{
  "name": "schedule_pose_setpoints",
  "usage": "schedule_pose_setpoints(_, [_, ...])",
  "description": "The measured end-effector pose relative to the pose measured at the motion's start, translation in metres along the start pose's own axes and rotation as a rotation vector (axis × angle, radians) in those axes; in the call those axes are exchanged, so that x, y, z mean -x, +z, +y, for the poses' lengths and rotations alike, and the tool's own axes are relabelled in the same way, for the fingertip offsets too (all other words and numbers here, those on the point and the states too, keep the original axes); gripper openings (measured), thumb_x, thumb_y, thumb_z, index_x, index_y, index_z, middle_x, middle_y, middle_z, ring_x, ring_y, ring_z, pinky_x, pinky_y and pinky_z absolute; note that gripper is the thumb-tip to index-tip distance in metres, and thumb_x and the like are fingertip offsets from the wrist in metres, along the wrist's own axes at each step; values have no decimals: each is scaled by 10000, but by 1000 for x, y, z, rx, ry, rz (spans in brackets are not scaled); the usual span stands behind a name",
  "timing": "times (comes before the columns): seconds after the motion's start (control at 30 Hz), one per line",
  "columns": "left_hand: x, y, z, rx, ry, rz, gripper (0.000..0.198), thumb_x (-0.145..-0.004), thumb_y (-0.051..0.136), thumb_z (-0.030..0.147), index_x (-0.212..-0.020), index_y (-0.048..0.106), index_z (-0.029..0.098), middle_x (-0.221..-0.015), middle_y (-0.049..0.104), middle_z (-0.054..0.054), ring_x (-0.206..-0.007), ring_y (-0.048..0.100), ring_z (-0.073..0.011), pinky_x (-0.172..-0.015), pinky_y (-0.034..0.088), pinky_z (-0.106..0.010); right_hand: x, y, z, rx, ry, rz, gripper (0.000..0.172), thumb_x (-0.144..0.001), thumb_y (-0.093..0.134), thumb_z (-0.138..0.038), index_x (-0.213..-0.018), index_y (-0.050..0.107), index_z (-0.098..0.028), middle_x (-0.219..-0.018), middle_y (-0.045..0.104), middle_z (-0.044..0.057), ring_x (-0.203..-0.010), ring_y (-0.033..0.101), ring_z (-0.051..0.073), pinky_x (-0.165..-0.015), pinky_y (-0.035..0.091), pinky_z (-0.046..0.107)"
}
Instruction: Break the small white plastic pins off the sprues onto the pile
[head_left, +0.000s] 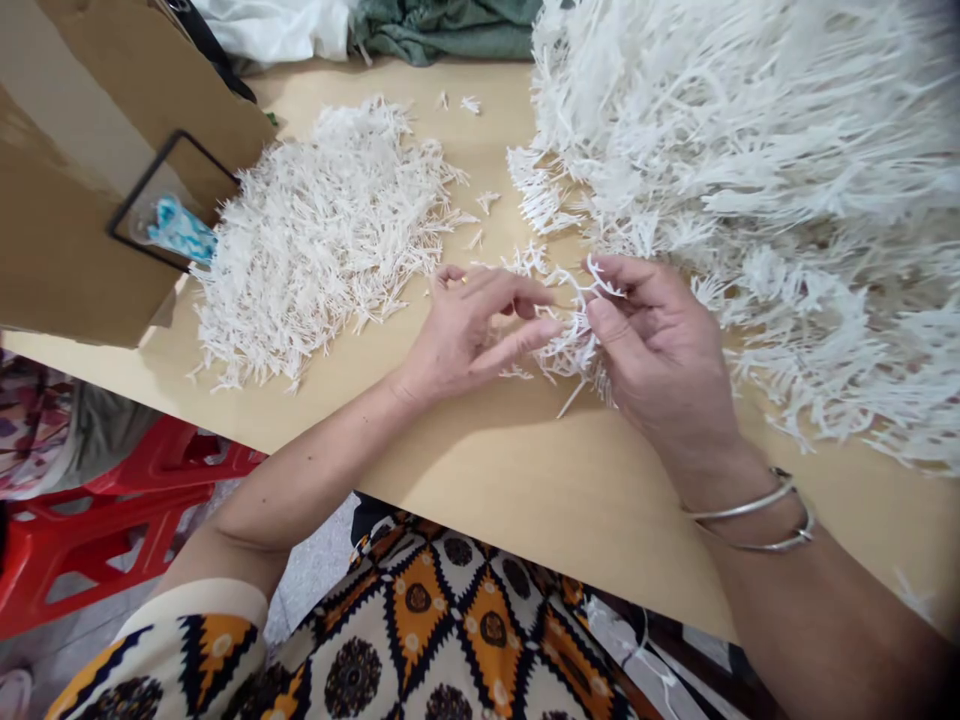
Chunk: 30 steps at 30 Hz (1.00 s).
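My right hand (656, 345) pinches a white branched plastic sprig (581, 290) between thumb and fingers, above the middle of the wooden table. Left of it, my left hand (480, 325) is held with thumb and index finger apart, their tips close to the sprig's left side. No piece can be made out between those fingertips. Several small white branched pieces (566, 360) lie on the table below and behind the fingers. A large heap of long white fronds (750, 180) fills the right side. A lower pile of short white sprigs (330, 230) lies at the left.
At the far left stands a cardboard box (82, 180) with a black wire frame and a clear cup (176, 228) holding something blue. White and green cloth (442, 28) lies along the back edge. Red stools (105, 520) stand below the table (495, 470) at left.
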<state>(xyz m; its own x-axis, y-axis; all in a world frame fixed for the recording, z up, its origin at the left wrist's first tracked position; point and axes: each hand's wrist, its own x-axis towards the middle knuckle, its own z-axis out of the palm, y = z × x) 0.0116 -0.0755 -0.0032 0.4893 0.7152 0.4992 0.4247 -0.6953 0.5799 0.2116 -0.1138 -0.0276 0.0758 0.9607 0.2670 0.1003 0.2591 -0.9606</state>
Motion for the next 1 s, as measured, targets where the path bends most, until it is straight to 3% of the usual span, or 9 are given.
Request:
schedule_pose_setpoints(0.1, [2,4,1,29,4,-126,408,-946,649,639,-1034,679,242,-924,752,49,-894,692,-128,-1015,304,-396,0,5,-2,-29,15,41,300,-914,751,-352,-1206,698,-306,-1048,721,2,-906,691,138,-858,604,310])
schedule_pose_setpoints(0.2, [3,8,-3,46,-50,-145,449,-934,647,662,-1064,663,232,-943,748,38,-855,674,-120,-1021,294,-388,-1,5,-1,-46,32,56,279,-911,743,-326,-1187,703,-322,-1019,684,-3,-833,684,119,-761,598,277])
schedule_pose_setpoints(0.3, [3,10,-6,74,-76,-125,478,-914,679,660,-1112,661,225,-979,749,18,-844,666,-124,-1001,318,-379,-1,3,-1,-80,34,58,313,-887,759,-272,-1188,700,-334,-1072,681,0,-898,704,128,-841,613,306])
schedule_pose_setpoints(0.37, [3,10,-7,73,-83,-105,398,-970,639,599,-1089,667,220,-958,750,15,-829,663,-122,-982,338,-379,-1,3,-2,-55,40,64,329,-851,783,-252,-1162,702,-325,-1062,705,2,-926,716,147,-883,625,339])
schedule_pose_setpoints(0.5, [1,8,-10,78,-117,-10,252,-1060,530,427,-1015,671,223,-881,748,16,-796,664,-117,-931,407,-367,-1,5,-6,9,27,83,292,-823,785,-224,-1097,710,-292,-987,722,-7,-844,720,144,-826,640,339])
schedule_pose_setpoints(0.67, [-1,5,-12,248,-186,88,254,-1050,545,424,-1011,657,200,-855,733,-8,-777,674,-112,-804,511,-296,-2,6,-5,-30,49,69,254,-827,775,-173,-1047,726,-290,-932,714,-12,-795,702,131,-806,632,334])
schedule_pose_setpoints(0.87, [0,8,-7,386,-161,-98,305,-1014,607,457,-1095,679,172,-989,774,-45,-846,701,-111,-856,549,-268,-4,7,-6,-132,114,79,230,-812,786,-204,-976,665,-310,-972,703,20,-870,681,174,-851,608,388])
schedule_pose_setpoints(1.0, [-1,11,-7,467,-181,-73,274,-984,658,446,-972,690,174,-904,743,-22,-790,660,-97,-756,529,-240,-2,7,-4,-96,121,54,247,-794,811,-254,-989,667,-305,-956,704,17,-835,661,183,-780,597,393])
